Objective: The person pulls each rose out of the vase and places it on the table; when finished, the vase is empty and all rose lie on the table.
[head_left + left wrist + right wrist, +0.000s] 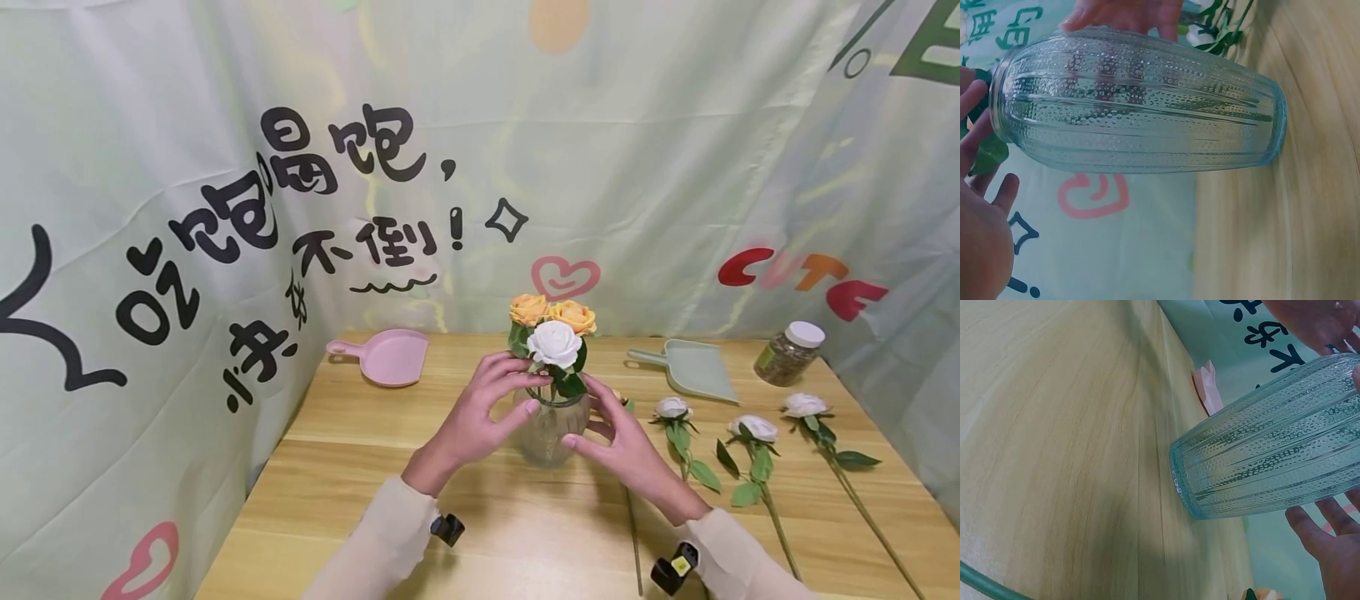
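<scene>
A clear ribbed glass vase (551, 437) stands upright on the table. At its mouth are two orange roses (573, 317) and a white rose (555, 344) with green leaves. My left hand (480, 408) reaches to the vase's rim from the left, fingers extended under the white rose and thumb close to the rim. My right hand (626, 446) curves round the vase's right side, thumb at the front and fingers toward the back. Through the textured glass (1147, 106) the stems look blurred. Leaves (988, 153) partly cover my left fingertips in the left wrist view.
Several loose roses lie on the right, among them a white rose (753, 429); another stem (634, 533) lies beside my right wrist. A pink dustpan (393, 358), a grey-green dustpan (697, 371) and a white-lidded jar (787, 358) sit along the back, before a printed curtain (637, 167).
</scene>
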Motion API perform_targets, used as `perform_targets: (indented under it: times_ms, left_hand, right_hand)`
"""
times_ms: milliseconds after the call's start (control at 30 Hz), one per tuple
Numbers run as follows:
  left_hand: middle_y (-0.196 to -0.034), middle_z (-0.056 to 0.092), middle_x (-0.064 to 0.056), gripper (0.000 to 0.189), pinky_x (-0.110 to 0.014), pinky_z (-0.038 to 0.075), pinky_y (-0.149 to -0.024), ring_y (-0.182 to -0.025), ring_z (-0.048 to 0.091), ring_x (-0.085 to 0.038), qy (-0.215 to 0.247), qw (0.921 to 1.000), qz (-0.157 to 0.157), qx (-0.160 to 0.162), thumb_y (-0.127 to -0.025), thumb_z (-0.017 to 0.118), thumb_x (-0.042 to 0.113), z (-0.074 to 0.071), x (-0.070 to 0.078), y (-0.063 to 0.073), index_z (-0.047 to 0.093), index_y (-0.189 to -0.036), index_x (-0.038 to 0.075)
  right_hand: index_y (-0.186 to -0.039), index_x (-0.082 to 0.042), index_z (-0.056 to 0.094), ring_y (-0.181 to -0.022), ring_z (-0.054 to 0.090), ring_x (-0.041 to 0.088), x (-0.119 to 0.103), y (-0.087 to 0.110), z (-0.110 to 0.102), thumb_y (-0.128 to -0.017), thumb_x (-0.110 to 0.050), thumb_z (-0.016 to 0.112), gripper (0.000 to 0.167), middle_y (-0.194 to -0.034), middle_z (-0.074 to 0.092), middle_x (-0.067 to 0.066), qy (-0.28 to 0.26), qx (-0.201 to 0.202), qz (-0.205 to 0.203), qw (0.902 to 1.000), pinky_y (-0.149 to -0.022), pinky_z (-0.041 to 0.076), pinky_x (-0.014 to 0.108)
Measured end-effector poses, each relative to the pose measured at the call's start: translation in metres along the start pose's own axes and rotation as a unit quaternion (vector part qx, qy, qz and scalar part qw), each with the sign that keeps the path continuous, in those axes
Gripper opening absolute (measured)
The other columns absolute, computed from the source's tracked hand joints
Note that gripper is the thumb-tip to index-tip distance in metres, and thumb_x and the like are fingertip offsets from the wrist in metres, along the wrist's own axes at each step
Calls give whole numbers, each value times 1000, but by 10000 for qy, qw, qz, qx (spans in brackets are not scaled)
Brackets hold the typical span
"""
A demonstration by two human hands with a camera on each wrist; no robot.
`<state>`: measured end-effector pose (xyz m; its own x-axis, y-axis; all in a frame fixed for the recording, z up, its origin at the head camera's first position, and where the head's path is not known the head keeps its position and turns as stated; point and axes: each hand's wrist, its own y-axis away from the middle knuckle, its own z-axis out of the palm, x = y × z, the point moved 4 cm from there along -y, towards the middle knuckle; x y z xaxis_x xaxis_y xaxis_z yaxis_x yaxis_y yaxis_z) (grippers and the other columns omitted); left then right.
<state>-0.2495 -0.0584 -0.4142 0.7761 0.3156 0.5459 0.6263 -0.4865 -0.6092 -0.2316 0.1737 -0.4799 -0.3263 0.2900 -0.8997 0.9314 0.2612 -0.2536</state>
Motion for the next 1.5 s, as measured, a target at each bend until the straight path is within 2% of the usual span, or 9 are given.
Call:
perform_targets:
  times_ms: [233, 400, 500, 767, 1000, 1133, 1267, 1400, 1500]
  left_hand:
    - [-152, 65, -6, 30, -62, 32, -134, -159, 37, -33, -391, 9978, -32, -526, -105, 71, 29, 10, 9, -4, 74, -134, 23]
    - [-153, 65, -6, 35, -56, 22, -139, -160, 39, -31, -621, 9966, 112, -532, -106, 70, 29, 14, 11, -6, 73, -140, 20]
    - [-151, 68, -5, 38, -56, 27, -137, -158, 40, -30, -544, 9982, 44, -249, -107, 69, 26, 11, 9, -6, 71, -143, 17]
    - [-127, 79, -8, 22, -45, 56, -114, -130, 61, -29, 10, 9918, -63, 1277, -102, 75, 9, -9, 5, -10, 77, -124, 9]
    - [-123, 68, -23, 30, -33, 69, -93, -106, 72, -33, 1123, 9758, -127, 1873, -94, 69, -16, -16, 6, -16, 70, -121, -3]
    - [-121, 62, -26, 30, -37, 71, -84, -102, 73, -30, 1513, 9641, -237, 2167, -94, 67, -21, -19, 9, -19, 65, -120, -6]
    - [-122, 59, -28, 28, -43, 72, -74, -101, 72, -23, 1759, 9584, -256, 2233, -96, 69, -17, -24, 11, -23, 65, -122, -9]
    - [-122, 59, -31, 28, -40, 72, -76, -104, 69, -13, 1842, 9532, -57, 2398, -98, 69, -15, -36, 15, -30, 65, -125, -12]
    - [-125, 61, -24, 30, -44, 72, -79, -105, 69, -13, 2058, 9418, 138, 2656, -97, 66, -17, -51, 22, -36, 63, -127, -14]
  right_hand:
    - [-173, -12, 26, -145, 51, 43, -1, 0, -1, -101, -14, 80, 91, -171, 40, 23, 21, 6, -35, 10000, -110, 51, 13]
    - [-173, -12, 25, -146, 50, 43, -1, -1, 0, -101, -14, 80, 91, -172, 39, 23, -78, -36, -44, 10000, -111, 51, 14]
    - [-174, -13, 25, -146, 51, 44, -1, 0, 0, -101, -14, 80, 91, -171, 40, 23, -123, -59, -13, 9999, -111, 51, 14]
    - [-174, -11, 23, -149, 50, 45, 0, 0, 0, -101, -16, 80, 92, -171, 39, 23, -114, -42, 100, 9999, -111, 50, 13]
    - [-174, -10, 23, -149, 50, 44, 1, 0, -1, -101, -18, 81, 93, -171, 39, 23, -87, -21, 168, 9998, -115, 52, 19]
    - [-174, -9, 22, -150, 49, 45, 1, 1, -1, -101, -18, 81, 94, -172, 38, 24, -92, -17, 212, 9997, -114, 51, 17]
    - [-174, -9, 22, -150, 49, 46, 1, 2, 0, -101, -17, 81, 94, -172, 37, 25, -141, -36, 217, 9997, -110, 48, 10]
    - [-174, -9, 22, -150, 49, 47, 0, 2, -1, -101, -17, 81, 94, -171, 37, 25, -136, -37, 218, 9997, -109, 47, 8]
    - [-174, -9, 22, -150, 49, 47, 0, 2, -1, -101, -17, 81, 94, -171, 39, 25, -112, -26, 200, 9997, -110, 49, 10]
